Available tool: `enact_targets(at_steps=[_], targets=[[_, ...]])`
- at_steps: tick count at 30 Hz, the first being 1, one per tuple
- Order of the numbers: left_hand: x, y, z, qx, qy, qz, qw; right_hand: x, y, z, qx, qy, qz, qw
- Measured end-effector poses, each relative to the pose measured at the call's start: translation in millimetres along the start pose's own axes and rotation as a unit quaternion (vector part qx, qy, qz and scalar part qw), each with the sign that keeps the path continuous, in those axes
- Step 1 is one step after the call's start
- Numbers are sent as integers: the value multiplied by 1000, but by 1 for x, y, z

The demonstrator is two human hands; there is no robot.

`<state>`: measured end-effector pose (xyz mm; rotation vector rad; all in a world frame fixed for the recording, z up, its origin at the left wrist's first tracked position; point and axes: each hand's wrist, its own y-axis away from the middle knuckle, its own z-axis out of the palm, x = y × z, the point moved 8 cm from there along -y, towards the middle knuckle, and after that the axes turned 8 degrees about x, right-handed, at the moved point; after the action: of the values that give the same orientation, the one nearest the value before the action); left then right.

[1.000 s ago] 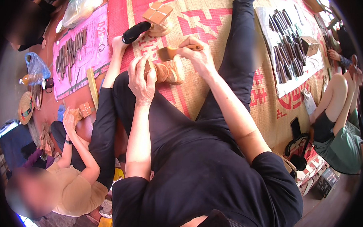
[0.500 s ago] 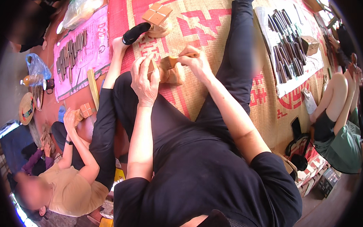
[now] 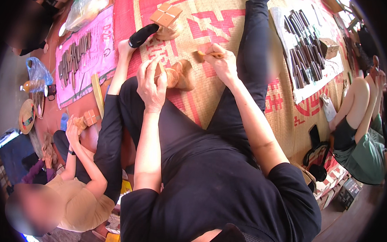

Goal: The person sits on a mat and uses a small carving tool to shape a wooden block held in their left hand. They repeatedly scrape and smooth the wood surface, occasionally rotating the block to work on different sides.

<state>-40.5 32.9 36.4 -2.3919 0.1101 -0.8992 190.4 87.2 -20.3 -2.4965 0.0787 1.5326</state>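
A carved, waisted wooden piece [image 3: 183, 75] with a square block end lies on its side between my legs, over the mat. My left hand [image 3: 151, 85] is closed around its left end, fingers over the block, which hides part of it. To the right of the piece and apart from it, my right hand [image 3: 222, 64] pinches a small brush [image 3: 216, 55] by its wooden handle. The brush's bristle end points left and is blurred. A second wooden piece [image 3: 168, 31], topped by a square block with crossing light lines, stands beyond, beside my black-socked foot.
A red-patterned straw mat [image 3: 207, 26] spreads beneath. Rows of chisels [image 3: 304, 49] lie on a white cloth at right, more tools [image 3: 75, 57] on a pink cloth at left. One co-worker [image 3: 83, 193] holds a similar wooden piece at left; another person [image 3: 365, 145] sits at right.
My right hand has drawn the brush off the wooden piece, moving it to the right. My left hand keeps its hold on the piece.
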Motion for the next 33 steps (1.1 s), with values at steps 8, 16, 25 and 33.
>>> enact_targets(at_steps=[8, 16, 25, 33], targets=[[-4, -4, -1, 10, 12, -7, 1000, 5, 17, 18, -57, -68, 23, 996], [1, -9, 2, -4, 3, 9, 1000, -14, 42, 28, -207, -229, 125, 943], [-10, -7, -2, -9, 33, -40, 999, -8, 14, -6, -93, -194, 124, 969], [-15, -5, -3, -7, 28, -36, 999, 27, 6, -12, 17, -136, 114, 984]])
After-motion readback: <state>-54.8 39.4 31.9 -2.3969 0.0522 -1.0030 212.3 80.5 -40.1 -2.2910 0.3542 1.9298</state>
